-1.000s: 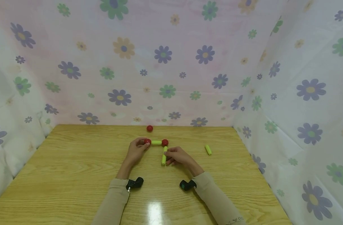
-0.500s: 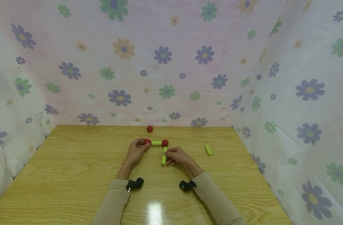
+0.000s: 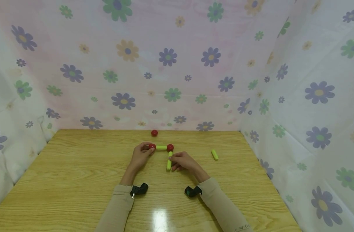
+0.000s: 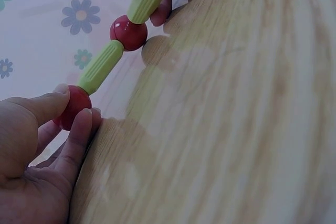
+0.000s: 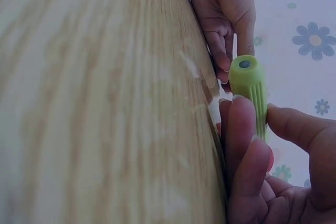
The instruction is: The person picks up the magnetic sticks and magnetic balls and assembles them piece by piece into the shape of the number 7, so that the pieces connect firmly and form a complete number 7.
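Nothing appears to have moved since the earlier frames beyond a slight drift of the head view; both hands keep their places. At the centre of the far half of the worktop (image 3: 78, 174), a lime-green ribbed rod (image 4: 101, 67) joins two red balls, lying roughly parallel to the far edge. The left hand (image 3: 140, 157) pinches the left-end ball (image 4: 77, 100) between thumb and fingers; the right hand (image 3: 186, 161) pinches a second ribbed rod (image 3: 169, 164), its far end at the corner ball (image 4: 127, 33), its near end toward the front edge. A steady left-hand grip should stop the joined pieces swivelling, and the right-hand rod is best kept square to the ball, with fingers clear of the contact. The balls are smooth and glossy; the rods look faceted and matt, with a dark round inset (image 5: 244, 64) showing in one end. A spare ball (image 3: 154, 133) sits near the far edge, a spare rod (image 3: 215, 155) toward the right edge.
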`<action>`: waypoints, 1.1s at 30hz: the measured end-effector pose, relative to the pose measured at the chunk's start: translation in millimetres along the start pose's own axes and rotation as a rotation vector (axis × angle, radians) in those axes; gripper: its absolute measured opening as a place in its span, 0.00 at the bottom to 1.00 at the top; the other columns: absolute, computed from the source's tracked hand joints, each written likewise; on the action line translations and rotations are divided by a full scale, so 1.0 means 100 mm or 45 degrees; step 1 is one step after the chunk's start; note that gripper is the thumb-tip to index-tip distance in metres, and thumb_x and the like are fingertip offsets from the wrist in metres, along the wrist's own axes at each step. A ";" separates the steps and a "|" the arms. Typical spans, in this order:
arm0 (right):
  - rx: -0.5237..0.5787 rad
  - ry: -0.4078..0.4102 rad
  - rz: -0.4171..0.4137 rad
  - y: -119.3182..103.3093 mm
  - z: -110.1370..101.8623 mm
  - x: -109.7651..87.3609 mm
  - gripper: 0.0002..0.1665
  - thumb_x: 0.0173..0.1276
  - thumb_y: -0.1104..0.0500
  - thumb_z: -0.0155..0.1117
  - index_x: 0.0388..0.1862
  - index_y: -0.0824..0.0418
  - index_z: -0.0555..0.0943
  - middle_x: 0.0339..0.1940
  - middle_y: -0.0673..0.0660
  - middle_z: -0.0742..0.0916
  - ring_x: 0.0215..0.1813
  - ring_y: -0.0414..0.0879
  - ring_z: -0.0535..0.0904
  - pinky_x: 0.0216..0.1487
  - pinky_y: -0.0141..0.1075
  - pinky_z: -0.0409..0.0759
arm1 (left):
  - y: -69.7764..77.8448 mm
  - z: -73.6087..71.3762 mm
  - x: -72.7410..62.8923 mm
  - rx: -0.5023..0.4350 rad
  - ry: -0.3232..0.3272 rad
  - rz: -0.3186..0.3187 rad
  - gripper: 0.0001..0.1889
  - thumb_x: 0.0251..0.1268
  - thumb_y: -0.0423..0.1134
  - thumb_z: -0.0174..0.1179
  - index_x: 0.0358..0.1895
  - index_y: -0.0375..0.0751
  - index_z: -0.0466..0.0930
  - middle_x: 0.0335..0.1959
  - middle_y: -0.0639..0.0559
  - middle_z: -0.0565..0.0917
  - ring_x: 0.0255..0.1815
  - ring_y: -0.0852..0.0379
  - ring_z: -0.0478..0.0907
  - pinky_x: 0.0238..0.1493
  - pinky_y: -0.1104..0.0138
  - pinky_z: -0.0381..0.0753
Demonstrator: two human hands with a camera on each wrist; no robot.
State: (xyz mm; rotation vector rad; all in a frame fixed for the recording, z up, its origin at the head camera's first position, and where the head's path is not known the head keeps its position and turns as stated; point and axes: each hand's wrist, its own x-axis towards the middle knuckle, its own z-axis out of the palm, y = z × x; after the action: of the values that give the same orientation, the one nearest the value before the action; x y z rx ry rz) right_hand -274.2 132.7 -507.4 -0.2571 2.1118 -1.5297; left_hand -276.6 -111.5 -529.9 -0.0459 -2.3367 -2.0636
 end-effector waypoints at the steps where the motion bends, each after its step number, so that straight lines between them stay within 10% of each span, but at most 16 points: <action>1: 0.001 0.000 0.001 0.00 0.00 0.00 0.22 0.78 0.50 0.61 0.55 0.67 0.84 0.29 0.54 0.87 0.25 0.38 0.85 0.27 0.28 0.79 | 0.00 0.00 0.00 0.002 0.000 0.002 0.19 0.74 0.37 0.62 0.63 0.33 0.77 0.54 0.35 0.80 0.53 0.45 0.82 0.47 0.69 0.83; 33: -0.004 0.068 0.015 -0.02 0.02 0.01 0.25 0.77 0.48 0.62 0.57 0.69 0.83 0.31 0.57 0.86 0.23 0.39 0.81 0.26 0.29 0.77 | -0.02 0.00 0.01 -0.008 0.012 0.013 0.19 0.73 0.38 0.63 0.62 0.35 0.78 0.52 0.37 0.82 0.47 0.51 0.82 0.43 0.71 0.83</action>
State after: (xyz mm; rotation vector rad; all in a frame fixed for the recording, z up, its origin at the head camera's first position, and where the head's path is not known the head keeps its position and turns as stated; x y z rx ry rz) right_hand -274.4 129.9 -506.0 -0.2066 2.1526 -1.5426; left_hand -277.9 -111.6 -532.1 -0.0482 -2.3196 -2.0614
